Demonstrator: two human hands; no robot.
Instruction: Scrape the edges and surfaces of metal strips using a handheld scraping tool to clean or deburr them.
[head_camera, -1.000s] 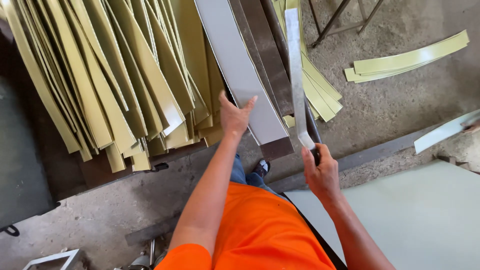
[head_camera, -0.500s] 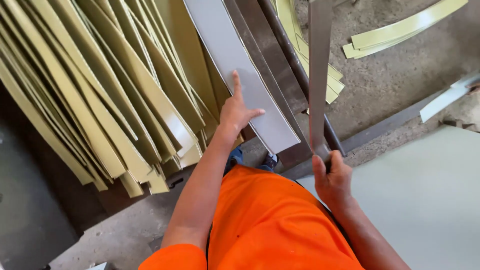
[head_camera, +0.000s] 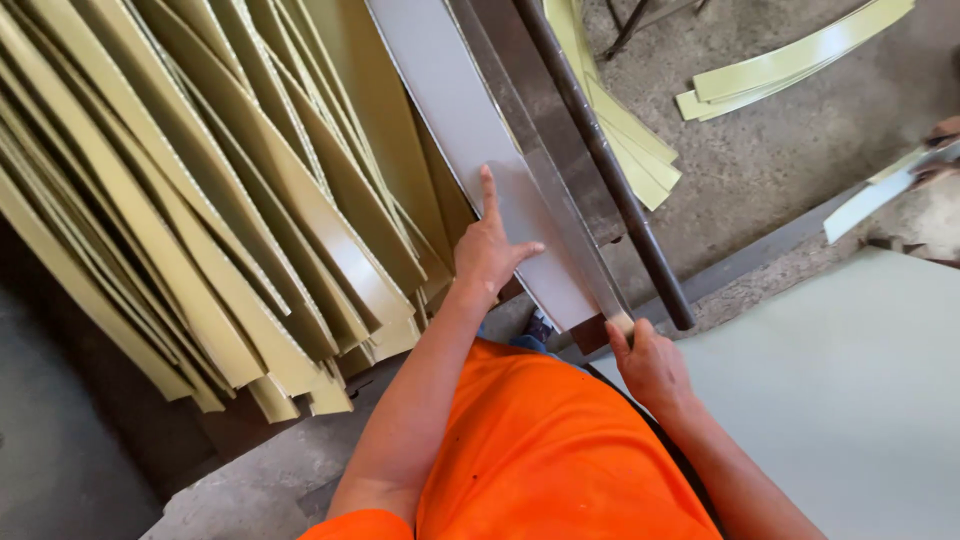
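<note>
Left hand (head_camera: 490, 250) lies flat and open on the grey panel (head_camera: 470, 130); right hand (head_camera: 650, 365) pinches the thin strip's (head_camera: 575, 235) end.

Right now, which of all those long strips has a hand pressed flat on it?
The wide grey strip, under the left hand. Unlike the fanned yellow-green strips to its left, it is grey and wider.

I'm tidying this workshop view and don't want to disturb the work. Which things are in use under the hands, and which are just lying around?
In use:
left hand flat on the grey panel
right hand gripping the end of the thin grey strip

Lying about:
fanned yellow-green strips
loose strips on the floor
dark metal bar
pale sheet
</note>
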